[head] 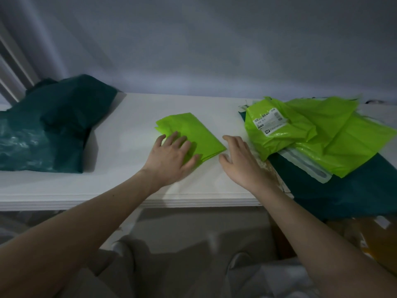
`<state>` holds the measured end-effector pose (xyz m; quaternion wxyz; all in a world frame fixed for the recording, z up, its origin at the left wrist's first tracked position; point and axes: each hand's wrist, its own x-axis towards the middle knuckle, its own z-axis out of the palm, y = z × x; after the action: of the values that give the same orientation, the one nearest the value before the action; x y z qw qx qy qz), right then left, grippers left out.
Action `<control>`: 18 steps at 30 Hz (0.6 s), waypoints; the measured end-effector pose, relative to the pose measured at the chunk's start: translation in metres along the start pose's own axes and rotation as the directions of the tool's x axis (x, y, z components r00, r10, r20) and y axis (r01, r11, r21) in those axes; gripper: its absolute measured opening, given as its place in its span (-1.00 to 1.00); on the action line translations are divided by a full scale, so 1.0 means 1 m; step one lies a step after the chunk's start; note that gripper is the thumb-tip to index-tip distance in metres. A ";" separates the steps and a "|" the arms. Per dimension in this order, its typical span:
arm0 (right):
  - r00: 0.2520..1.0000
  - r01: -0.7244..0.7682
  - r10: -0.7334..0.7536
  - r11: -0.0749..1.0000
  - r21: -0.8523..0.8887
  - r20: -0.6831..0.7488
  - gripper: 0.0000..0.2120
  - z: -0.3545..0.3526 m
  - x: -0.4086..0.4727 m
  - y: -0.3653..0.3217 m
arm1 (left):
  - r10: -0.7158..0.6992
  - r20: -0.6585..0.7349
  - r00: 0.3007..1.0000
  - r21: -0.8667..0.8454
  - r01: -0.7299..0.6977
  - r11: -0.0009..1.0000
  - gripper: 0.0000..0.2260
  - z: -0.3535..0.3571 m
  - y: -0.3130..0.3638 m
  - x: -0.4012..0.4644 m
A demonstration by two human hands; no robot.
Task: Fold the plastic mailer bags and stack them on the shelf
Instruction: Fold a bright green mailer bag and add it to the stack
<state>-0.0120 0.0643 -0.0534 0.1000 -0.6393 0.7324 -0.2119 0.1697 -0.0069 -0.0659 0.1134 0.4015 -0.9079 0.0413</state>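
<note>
Both hands are spread and grasp nothing: left hand (pixel 171 155) lies flat on the folded green mailer (pixel 193 134) mid-shelf (pixel 120 183); right hand (pixel 242 162) hovers beside its right edge. Unfolded green bags (pixel 318 130) lie right, dark teal bags (pixel 51 123) left, with bare shelf between.

Dim, cool-toned indoor view. The brightest patch falls on the white shelf (pixel 129 130) near centre; the wall toward 12 o'clock fades to grey. Soft shadows lie at 3 o'clock of the dark green bag (pixel 53 125). Wide-angle distortion bows the shelf edge. Forearms toward 6 o'clock are underexposed; the floor there is blurred.
</note>
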 end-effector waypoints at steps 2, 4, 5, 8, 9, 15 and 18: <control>0.999 0.038 -0.038 0.999 0.004 0.035 -0.50 0.004 0.007 -0.005 | -0.026 -0.008 1.000 -0.003 0.026 1.000 -0.49 -0.002 -0.005 -0.001; 0.994 0.078 -0.077 0.997 -0.007 0.079 -0.48 0.009 0.015 -0.012 | -0.050 -0.025 0.998 0.004 0.050 0.999 -0.50 -0.003 -0.012 -0.001; 0.991 0.100 -0.099 0.995 -0.010 0.089 -0.48 0.012 0.019 -0.017 | -0.058 -0.010 0.998 0.011 0.059 0.998 -0.48 -0.003 -0.016 -0.002; 0.980 0.185 -0.182 0.982 -0.039 0.085 -0.50 0.023 0.031 -0.036 | -0.074 0.021 0.997 0.051 0.072 0.996 -0.44 -0.004 -0.031 -0.005; 0.975 0.209 -0.204 0.976 -0.056 0.087 -0.52 0.028 0.035 -0.043 | -0.084 0.030 0.996 0.059 0.082 0.995 -0.44 -0.004 -0.036 -0.006; 0.958 0.254 -0.234 0.961 -0.113 0.164 -0.55 0.056 0.059 -0.086 | -0.175 0.071 0.982 0.070 0.171 0.983 -0.31 -0.012 -0.069 -0.015; 0.952 0.276 -0.249 0.950 -0.146 0.176 -0.53 0.069 0.068 -0.104 | -0.238 0.127 0.963 0.154 0.218 0.964 -0.46 -0.016 -0.088 -0.020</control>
<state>0.0981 -0.0247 -0.0608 0.0731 -0.7519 0.6460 -0.1099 0.2506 -0.0497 -0.0568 0.0233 0.5122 -0.8564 0.0616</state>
